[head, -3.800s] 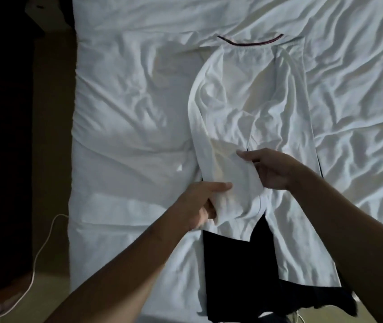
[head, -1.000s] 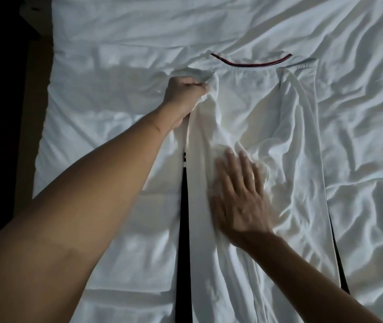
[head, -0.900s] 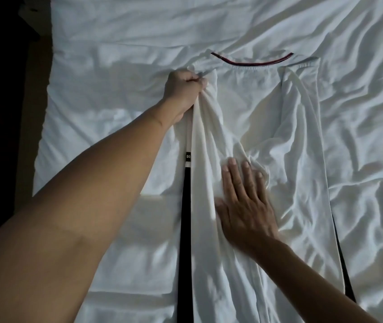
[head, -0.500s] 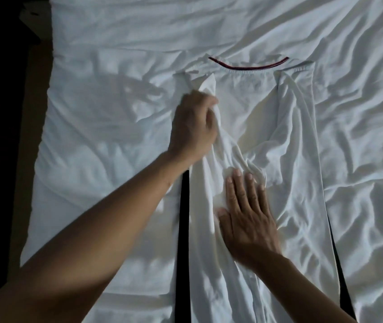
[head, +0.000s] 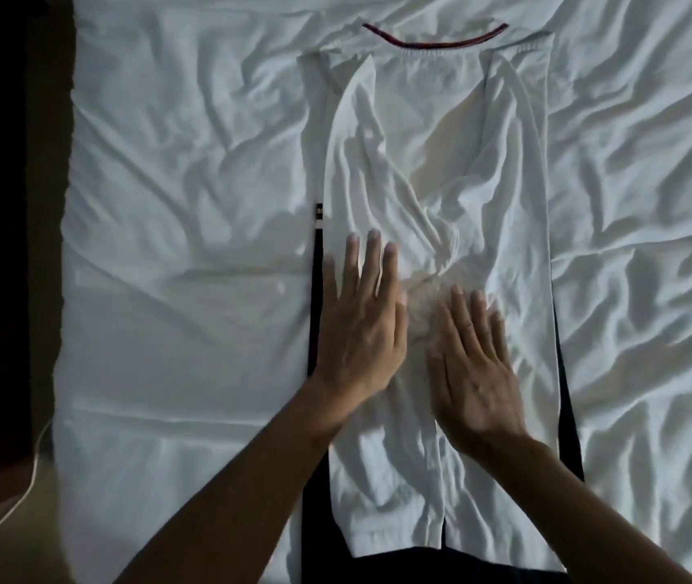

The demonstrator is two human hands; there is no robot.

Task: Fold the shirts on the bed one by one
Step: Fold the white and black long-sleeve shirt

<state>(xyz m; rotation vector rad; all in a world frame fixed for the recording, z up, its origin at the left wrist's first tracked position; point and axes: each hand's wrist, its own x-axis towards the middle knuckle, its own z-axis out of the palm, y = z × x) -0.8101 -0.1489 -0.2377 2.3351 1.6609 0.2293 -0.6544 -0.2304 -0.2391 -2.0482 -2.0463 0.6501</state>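
A white shirt [head: 432,170] with a dark red collar trim [head: 434,40] lies lengthwise on the bed, both sides and sleeves folded in over its middle. Black side panels [head: 314,314] show along its left and right edges and at the hem. My left hand [head: 361,322] lies flat on the shirt's left half, fingers straight. Beside it, my right hand [head: 476,364] presses flat on the right half, fingers straight too. Neither hand grips any cloth.
The bed's wrinkled white sheet [head: 175,212] spreads on all sides of the shirt. Its left edge [head: 64,246] drops to a dark floor. A thin white cable [head: 28,486] runs at the lower left corner.
My left hand let go of the folded left sleeve near the shoulder and came down flat beside my right hand. The sleeve now lies over the shirt's middle.
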